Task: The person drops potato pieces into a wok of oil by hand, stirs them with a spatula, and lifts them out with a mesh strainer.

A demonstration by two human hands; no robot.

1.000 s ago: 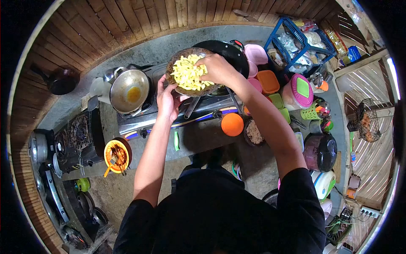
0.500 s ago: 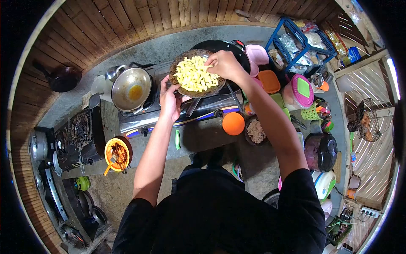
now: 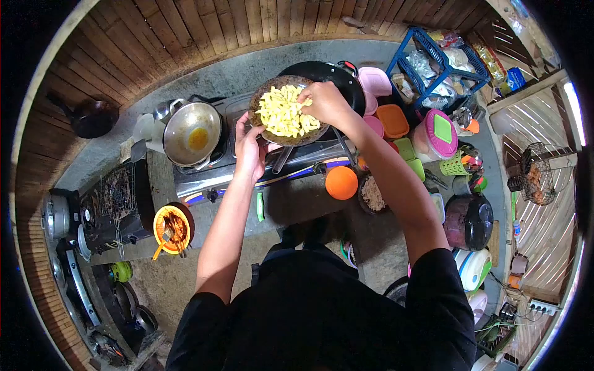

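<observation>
A wall of brown bamboo slats (image 3: 247,21) curved along the far side of the kitchen, beyond a grey counter (image 3: 291,207) that carried a long silver metal stove (image 3: 247,175). Over the stove, the left hand (image 3: 250,151) was clamped on the left rim of a round, dark brown speckled dish (image 3: 257,99). Pale yellow chopped pieces (image 3: 283,114) lay heaped in that dish, and the right hand (image 3: 330,104) reached in from the right with its fingertips at the heap; whether they were closed on a piece could not be told. A large black wok (image 3: 346,83) sat just beyond the dish, to the far right. At the left stood a two-handled silver pan (image 3: 177,127) with some yellow liquid (image 3: 198,139) in it. Nearer, a green handle (image 3: 260,207) lay between a yellow-orange bowl (image 3: 159,221) of reddish sauce on the left and a round orange bowl (image 3: 341,183) on the right
</observation>
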